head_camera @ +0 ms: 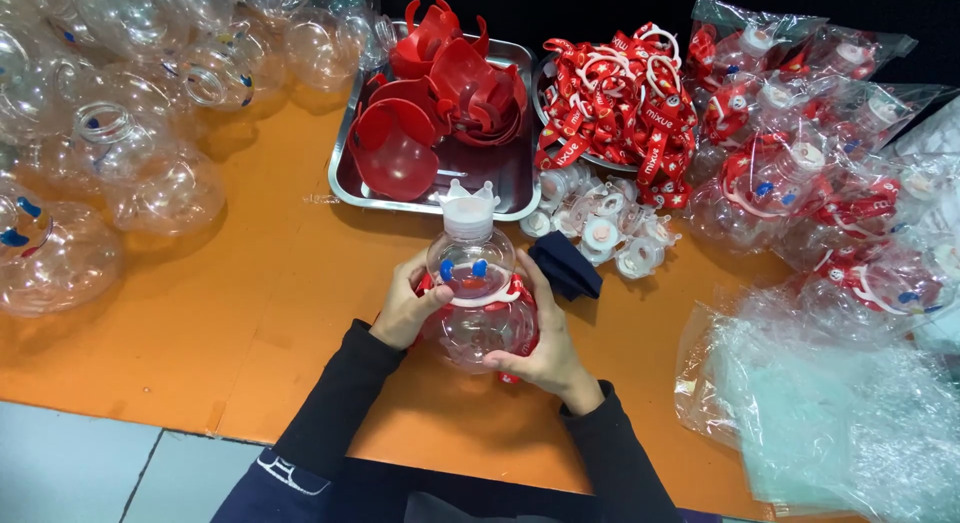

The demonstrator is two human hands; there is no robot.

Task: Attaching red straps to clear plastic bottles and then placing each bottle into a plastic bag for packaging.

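Both my hands hold one clear, snowman-shaped plastic bottle over the orange table. It has a white crown-shaped cap, two blue dots on the upper bulb and a red collar around its waist. My left hand grips the bottle's left side, thumb across the waist. My right hand wraps the right side and lower bulb, fingers over the red collar.
A steel tray of red scoop-shaped parts sits behind the bottle, beside a tray of red straps. White caps and a dark cloth lie near. Empty clear bottles pile at the left, bagged finished ones at right, loose plastic bags at front right.
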